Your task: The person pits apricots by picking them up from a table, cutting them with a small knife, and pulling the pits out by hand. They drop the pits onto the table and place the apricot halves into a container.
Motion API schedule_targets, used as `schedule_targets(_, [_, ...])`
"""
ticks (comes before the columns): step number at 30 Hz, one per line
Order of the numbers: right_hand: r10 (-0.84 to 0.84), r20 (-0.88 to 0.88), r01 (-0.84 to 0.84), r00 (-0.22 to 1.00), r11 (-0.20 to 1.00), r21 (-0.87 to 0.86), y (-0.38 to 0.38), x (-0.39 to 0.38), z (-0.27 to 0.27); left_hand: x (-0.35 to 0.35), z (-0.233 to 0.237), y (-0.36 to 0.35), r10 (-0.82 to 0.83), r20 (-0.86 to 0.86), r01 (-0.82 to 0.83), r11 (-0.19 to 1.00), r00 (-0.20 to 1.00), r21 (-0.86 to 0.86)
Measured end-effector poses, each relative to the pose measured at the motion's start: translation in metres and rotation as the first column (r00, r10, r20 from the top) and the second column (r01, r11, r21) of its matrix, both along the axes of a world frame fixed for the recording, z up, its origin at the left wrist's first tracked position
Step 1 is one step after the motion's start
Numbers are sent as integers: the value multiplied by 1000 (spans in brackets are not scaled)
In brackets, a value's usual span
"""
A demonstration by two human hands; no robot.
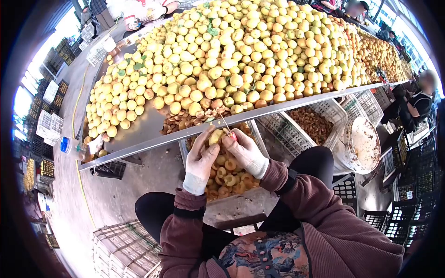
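Note:
My left hand [201,155], in a whitish glove, pinches a yellow apricot [216,136] between thumb and fingers. Close beside it, my gloved right hand [244,150] is closed around a small tool [224,121] with a thin metal shaft; a bit of red shows at its grip. Both hands are just in front of the table's metal rim [259,112]. Beneath them stands a crate of halved, pitted apricots [227,178]. Behind the rim lies a brown heap of pits [181,121], next to the big pile of whole apricots [241,51].
To the right are a white crate of brown pits [313,125] and a stained white bucket [364,145]. A blue-capped jar [73,147] is by the table's left corner. A plastic crate [127,248] stands at lower left. Another person [415,104] sits at far right.

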State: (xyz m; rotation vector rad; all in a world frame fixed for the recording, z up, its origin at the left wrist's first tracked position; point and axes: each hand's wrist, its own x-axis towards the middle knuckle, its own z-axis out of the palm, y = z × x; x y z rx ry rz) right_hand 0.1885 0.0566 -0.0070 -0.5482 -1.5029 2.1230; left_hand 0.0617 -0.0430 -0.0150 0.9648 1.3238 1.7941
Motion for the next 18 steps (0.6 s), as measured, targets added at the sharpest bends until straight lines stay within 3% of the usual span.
schedule_targets(1, [12,3,-12,1000,1000,12,2,1,-5,2,5,-1,2,83,0,1000,997,-25])
schedule_targets(6, [-1,22,0,1000,998,59,2,0,-1,0,2,1,-24,103,27,999,994,-37])
schedule_targets(8, [-17,14,16,1000,997,70,3,-2,-9,0,5,1,-20,-71,13,996,997,-93])
schedule_targets(10, [-37,3,36,999,996,77,1,-2,-6,1,-1,1,-26,-60,22,997,998,-77])
schedule_targets(12, [-22,5,22,1000,998,-65,0,2,5,0,-1,1,-30,-51,27,998,998,-58])
schedule_targets(14, [-34,-14,33,999,997,-67,-1,1,7,0,2,1,-75,271,82,996,960,-15])
schedule_targets(18, [-74,-34,70,997,992,-101,-2,3,9,0,0,2,-155,432,156,987,888,32])
